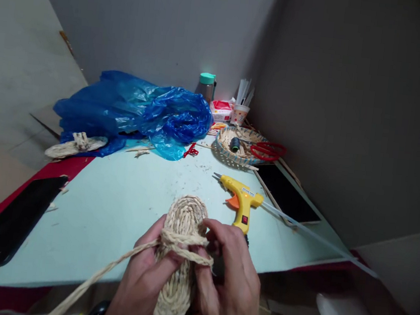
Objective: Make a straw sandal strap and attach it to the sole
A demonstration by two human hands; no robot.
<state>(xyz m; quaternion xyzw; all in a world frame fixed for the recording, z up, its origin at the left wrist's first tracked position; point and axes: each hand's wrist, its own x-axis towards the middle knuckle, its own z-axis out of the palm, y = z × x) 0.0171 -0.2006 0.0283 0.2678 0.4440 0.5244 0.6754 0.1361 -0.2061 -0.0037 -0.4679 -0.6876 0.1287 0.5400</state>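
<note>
Between my hands is a small woven straw slipper (175, 297), an oval braided sole with cord strands crossing over its middle. My left hand (146, 271) grips its left edge, the thumb pressed on the crossing strands. My right hand (229, 276) is closed at the right side, its thumb and fingers on a loop of the straw cord (106, 267). That cord runs from the strap down to the lower left. Just beyond my right hand lies a yellow glue gun (243, 196) with a glue stick in its back.
Blue plastic bags (132, 108) lie at the back, near another straw slipper (76, 146). A shallow basket (222, 151) holds red-handled scissors (269, 151) and a dark thread spool (235, 144). Black flat objects lie left (16, 226) and right (285, 194). Behind stand a bottle (205, 89) and a cup (239, 114).
</note>
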